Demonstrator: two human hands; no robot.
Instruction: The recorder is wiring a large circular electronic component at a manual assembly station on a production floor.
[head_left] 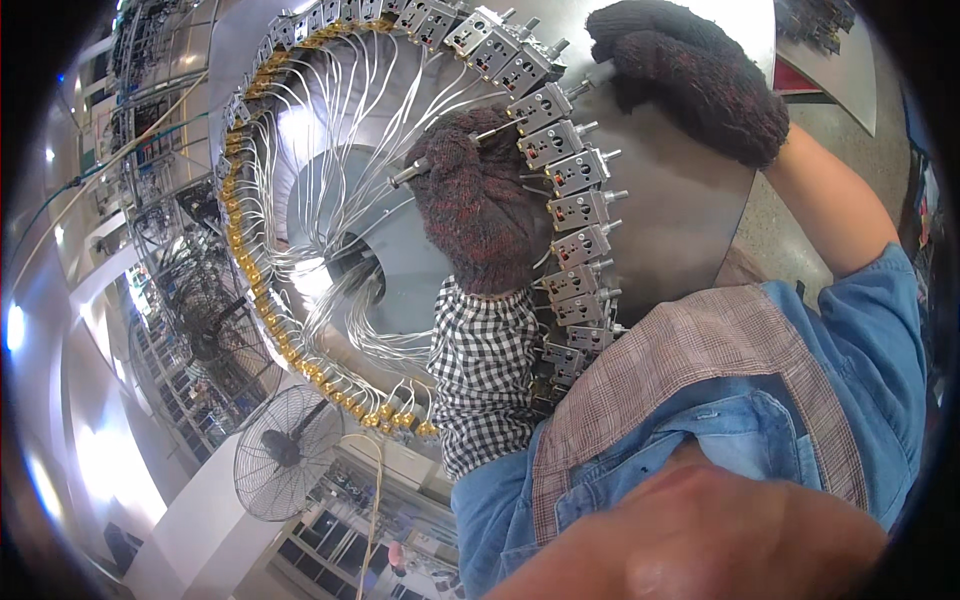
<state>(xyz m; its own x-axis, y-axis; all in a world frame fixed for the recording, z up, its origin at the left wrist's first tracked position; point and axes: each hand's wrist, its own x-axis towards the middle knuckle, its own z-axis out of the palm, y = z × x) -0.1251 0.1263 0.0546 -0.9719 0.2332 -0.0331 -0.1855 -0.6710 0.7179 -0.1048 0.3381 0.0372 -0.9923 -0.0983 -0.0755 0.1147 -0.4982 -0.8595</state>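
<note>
While the view tilts downward, the scene is set out largest to smallest:

Round machine (690, 200): a grey metal disc is seen, ringed by small metal blocks.
Ring of blocks (575, 175): it is edged with brass fittings (262, 290) and thin steel tubes (350, 110) curving inward.
Left hand (475, 200): gloved in dark knit, it is placed inside the ring and closed around a slim metal tool (410, 172), whose tip touches 1 block.
Right hand (690, 75): gloved alike, it is laid on the disc beside the ring's outer edge; its grip cannot be told.
Fan (283, 452): it is seen well apart, lower left.
</note>
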